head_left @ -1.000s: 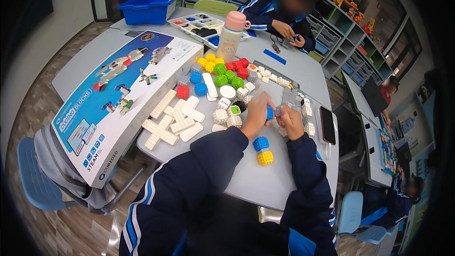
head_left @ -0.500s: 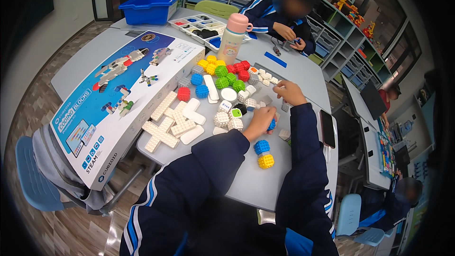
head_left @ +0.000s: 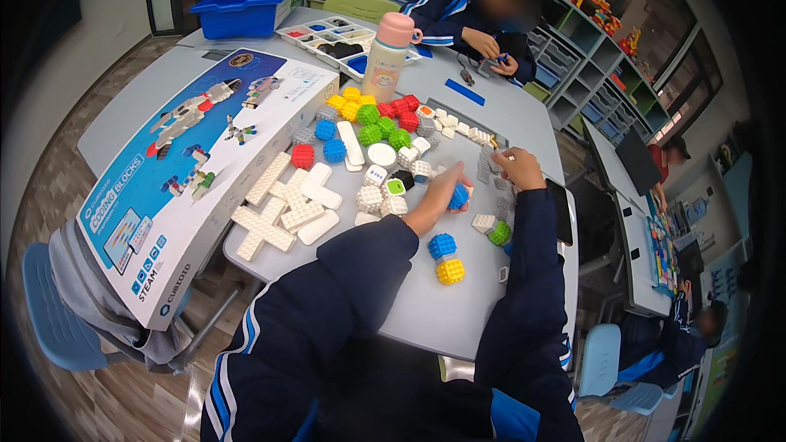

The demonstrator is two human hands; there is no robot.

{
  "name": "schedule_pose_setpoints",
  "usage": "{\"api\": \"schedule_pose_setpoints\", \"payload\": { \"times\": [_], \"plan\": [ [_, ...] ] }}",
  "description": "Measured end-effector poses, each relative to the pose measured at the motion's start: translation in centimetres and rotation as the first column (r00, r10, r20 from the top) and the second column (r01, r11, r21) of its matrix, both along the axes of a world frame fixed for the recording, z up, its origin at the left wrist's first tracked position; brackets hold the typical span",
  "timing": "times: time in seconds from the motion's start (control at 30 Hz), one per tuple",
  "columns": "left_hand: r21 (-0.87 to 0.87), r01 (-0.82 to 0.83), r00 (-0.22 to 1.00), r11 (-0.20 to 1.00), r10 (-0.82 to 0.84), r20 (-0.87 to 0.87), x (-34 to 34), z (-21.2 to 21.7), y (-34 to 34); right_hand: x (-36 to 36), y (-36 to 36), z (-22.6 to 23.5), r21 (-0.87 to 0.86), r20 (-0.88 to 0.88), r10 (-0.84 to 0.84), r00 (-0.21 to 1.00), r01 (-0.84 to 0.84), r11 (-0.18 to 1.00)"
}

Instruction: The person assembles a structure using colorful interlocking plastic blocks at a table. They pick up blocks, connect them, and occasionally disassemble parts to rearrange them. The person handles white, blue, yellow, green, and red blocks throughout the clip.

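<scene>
My left hand (head_left: pixel 440 203) is closed round a blue studded cube block (head_left: pixel 458 196), which shows past the fingers. To its right my right hand (head_left: pixel 521 169) has its fingers curled together over small grey connector pieces (head_left: pixel 499 184); what they pinch is hidden. Nearer me, a blue cube (head_left: pixel 442 245) and a yellow cube (head_left: pixel 449 271) are joined by a light piece. A white block (head_left: pixel 484 223) and a green cube (head_left: pixel 499 234) sit beside my right forearm. Left of my left hand is a cluster of white cubes (head_left: pixel 371 198).
Flat white bricks (head_left: pixel 264 229) and coloured cubes (head_left: pixel 386 126) spread over the left and far table. A pink-lidded bottle (head_left: pixel 386 61), a sorting tray (head_left: pixel 332 39), a blue bin (head_left: pixel 246 12) and a large box (head_left: pixel 205 164) stand beyond. A phone (head_left: pixel 559 209) lies right; another person (head_left: pixel 491 24) sits opposite.
My right hand has shifted right and nearer over the grey pieces. The left hand has turned and lifted slightly, showing more of the blue cube. The green cube has come into sight. The view has shifted slightly.
</scene>
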State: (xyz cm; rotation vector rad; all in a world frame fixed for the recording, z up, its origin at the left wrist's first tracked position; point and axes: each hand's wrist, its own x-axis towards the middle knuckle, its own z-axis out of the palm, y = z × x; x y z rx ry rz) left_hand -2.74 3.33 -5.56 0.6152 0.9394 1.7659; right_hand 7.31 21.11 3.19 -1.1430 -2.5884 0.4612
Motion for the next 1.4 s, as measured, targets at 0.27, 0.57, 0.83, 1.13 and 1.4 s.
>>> {"api": "schedule_pose_setpoints", "payload": {
  "times": [0.27,0.57,0.83,1.13,1.4],
  "plan": [
    [0.243,0.086,0.980,0.966,-0.126,0.152,0.1,-0.8,0.9,2.3,-7.9,3.9,-0.391,-0.079,0.419,0.905,-0.415,0.822],
    [0.274,0.069,0.993,0.959,-0.094,0.078,0.9,-0.2,0.3,2.0,-7.7,2.8,0.021,0.035,0.605,0.795,-0.606,0.795],
    [0.156,0.110,0.993,0.982,-0.114,0.019,0.8,0.5,-0.3,1.8,-7.4,3.1,0.053,-0.068,0.410,0.910,-0.407,0.912],
    [0.049,0.058,0.905,0.997,-0.032,-0.424,1.8,-0.9,0.6,-1.6,-12.1,4.6,0.135,-0.133,0.522,0.843,-0.506,0.852],
    [0.198,0.095,0.795,0.976,0.046,-0.605,1.4,-4.0,2.1,-7.9,-18.1,4.1,-0.019,-0.060,0.731,0.680,-0.733,0.680]
  ]
}}
